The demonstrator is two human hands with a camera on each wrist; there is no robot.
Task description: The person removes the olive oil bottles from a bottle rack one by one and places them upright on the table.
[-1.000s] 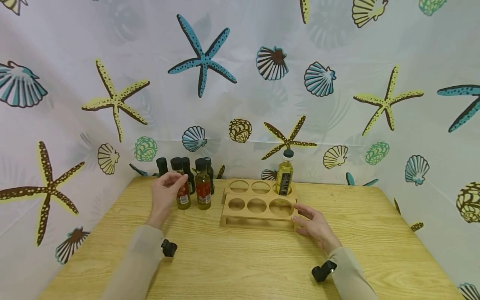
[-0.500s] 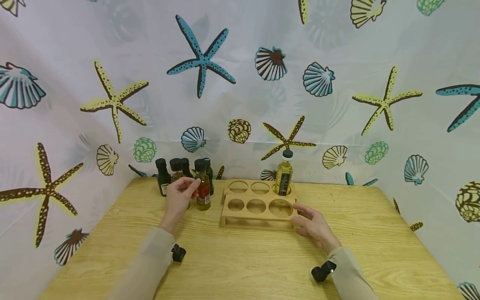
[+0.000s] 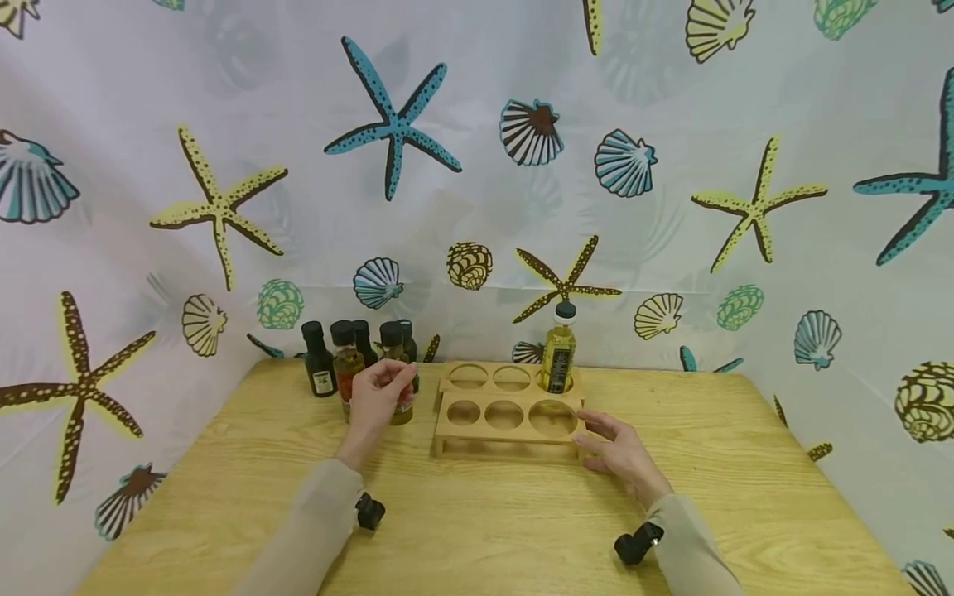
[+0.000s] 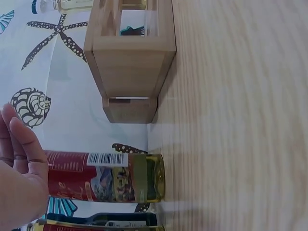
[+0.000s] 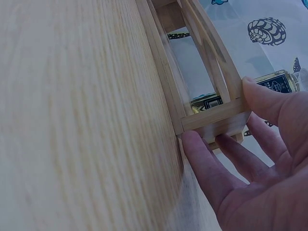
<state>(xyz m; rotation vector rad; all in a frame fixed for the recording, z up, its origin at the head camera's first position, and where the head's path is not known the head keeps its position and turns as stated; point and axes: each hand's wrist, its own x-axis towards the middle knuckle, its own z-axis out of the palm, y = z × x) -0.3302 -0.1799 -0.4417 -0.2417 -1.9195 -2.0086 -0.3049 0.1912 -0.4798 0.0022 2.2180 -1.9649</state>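
My left hand (image 3: 378,396) is in front of a bottle with a red label (image 4: 91,175), its fingers loosely bent. In the left wrist view the hand overlaps the bottle's upper part, and nothing shows between the fingertips. With its digits spread, my right hand (image 3: 622,451) touches the right end of a two-tier wooden bottle rack (image 3: 507,434). The right wrist view shows its fingertips (image 5: 192,139) against the rack's end board. A bottle of yellow oil with a dark cap (image 3: 559,356) stands upright in the rear right hole; the rack's other holes hold nothing.
Left of the rack stand a second red-labelled bottle (image 3: 347,364), a dark bottle with a small label (image 3: 319,364) and further dark bottles behind. A patterned curtain (image 3: 462,108) closes off the back of the wooden table (image 3: 484,521).
My left hand has moved right, from the second red-labelled bottle to the one nearer the rack. The right hand stays at the rack's end, and the head view has shifted slightly.
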